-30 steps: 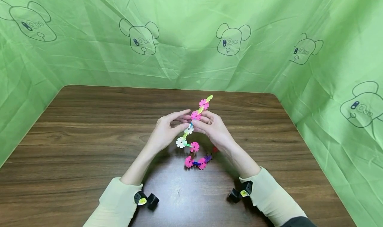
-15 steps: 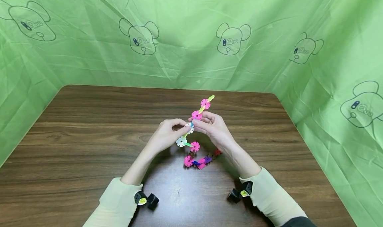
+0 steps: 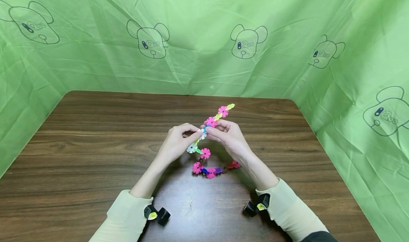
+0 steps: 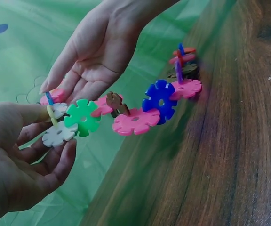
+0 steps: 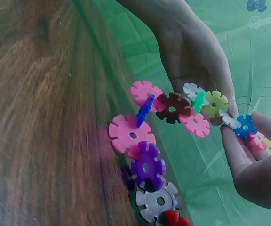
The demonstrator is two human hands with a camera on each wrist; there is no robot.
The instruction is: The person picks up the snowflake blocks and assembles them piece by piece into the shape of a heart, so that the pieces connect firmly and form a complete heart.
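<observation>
A chain of interlocking notched plastic discs, shaped like snowflakes, hangs between both hands. The left hand pinches a white disc with thumb and fingers. Close beside it, the right hand pinches the chain at a blue disc. Above the hands, pink discs and a yellow end disc lean up to the right. Below them the chain curves through a green disc, a brown disc and a dark blue disc to red discs near the right wrist.
A brown wood-grain table lies under the hands. Green cloth printed with cartoon animal heads stands around its back and sides. Black devices are strapped over both cream sleeves.
The chain's top end has tipped right and slightly down. Its lower part has swung left, with more red discs showing by the right wrist. The left fingers have drawn in around the white disc.
</observation>
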